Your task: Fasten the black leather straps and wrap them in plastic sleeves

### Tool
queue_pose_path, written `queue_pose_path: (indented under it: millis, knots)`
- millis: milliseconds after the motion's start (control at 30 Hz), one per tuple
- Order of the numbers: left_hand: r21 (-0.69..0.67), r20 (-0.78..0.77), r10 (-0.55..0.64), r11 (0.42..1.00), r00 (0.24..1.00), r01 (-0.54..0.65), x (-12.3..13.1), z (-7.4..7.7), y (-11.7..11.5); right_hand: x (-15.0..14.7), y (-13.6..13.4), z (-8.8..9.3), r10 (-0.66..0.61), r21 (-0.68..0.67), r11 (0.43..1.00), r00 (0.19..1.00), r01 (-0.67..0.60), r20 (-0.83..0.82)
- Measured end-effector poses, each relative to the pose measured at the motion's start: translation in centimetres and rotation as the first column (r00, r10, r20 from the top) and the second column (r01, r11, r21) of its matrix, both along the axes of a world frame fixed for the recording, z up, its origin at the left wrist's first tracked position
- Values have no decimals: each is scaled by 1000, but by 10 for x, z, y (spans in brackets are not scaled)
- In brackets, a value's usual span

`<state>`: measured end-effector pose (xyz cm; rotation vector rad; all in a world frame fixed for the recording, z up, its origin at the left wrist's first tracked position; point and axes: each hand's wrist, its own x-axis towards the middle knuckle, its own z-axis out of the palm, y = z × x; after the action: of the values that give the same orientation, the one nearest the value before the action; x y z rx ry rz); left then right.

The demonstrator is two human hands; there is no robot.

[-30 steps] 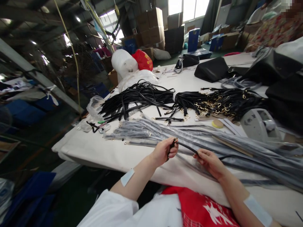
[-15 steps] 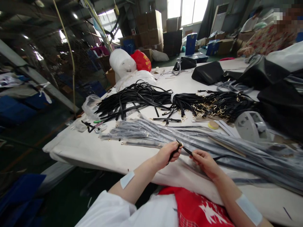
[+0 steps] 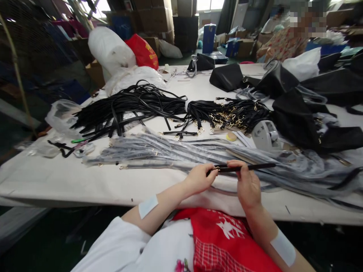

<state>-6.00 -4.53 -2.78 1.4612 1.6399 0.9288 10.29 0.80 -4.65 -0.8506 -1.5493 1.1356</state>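
Observation:
A black strap (image 3: 262, 166) with a small gold-coloured buckle is stretched between my two hands, above the table's near side. My left hand (image 3: 200, 177) pinches it at the buckle end. The fingers of my right hand (image 3: 247, 183) are closed on the strap's middle, and its free end sticks out to the right. Just beyond my hands lie long straps in clear plastic sleeves (image 3: 159, 151). Farther back is a large bundle of black straps (image 3: 136, 104), tied with a white band (image 3: 187, 105), its gold clasps (image 3: 232, 115) pointing right.
A grey-white tape dispenser (image 3: 266, 135) stands right of centre beside a yellow roll (image 3: 231, 136). Black bags (image 3: 297, 117) crowd the right side. At the back left are a white plastic roll (image 3: 110, 49) and a red bag (image 3: 141, 52). Another person (image 3: 286, 41) is at the far right.
The camera view has turned to the right. My right hand has shifted along the strap and turned upright, and the strap now lies straight and level, its end pointing right.

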Motion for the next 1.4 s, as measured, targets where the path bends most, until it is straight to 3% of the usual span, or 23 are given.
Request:
queue_pose_path:
  millis: [67, 200, 467, 767, 933, 1200, 1400]
  knots:
    - [8, -98, -26, 1000, 995, 26, 0, 5, 2, 8, 3, -1, -70, -131, 990, 995, 60, -75]
    - [4, -157, -62, 998, 986, 63, 2, 10, 4, 16, 4, -5, -81, -289, 957, 988, 40, -132]
    - [2, -164, -47, 999, 985, 48, 2, 10, 5, 15, 3, -3, -174, -308, 946, 959, 100, -224]
    - [0, -180, -65, 998, 982, 67, 4, 11, 5, 13, 2, -5, -189, -374, 926, 923, 54, -334]
    - [-11, -179, -82, 997, 980, 81, 7, 14, 5, 16, -2, -12, -119, -383, 924, 960, 13, -254]
    - [-17, -197, -86, 996, 977, 85, 7, 17, 4, 17, -4, -14, -110, -384, 923, 979, 36, -173]
    - [-32, -223, -54, 998, 973, 48, 9, 15, 5, 16, -15, -9, -124, -193, 974, 992, 122, 0]
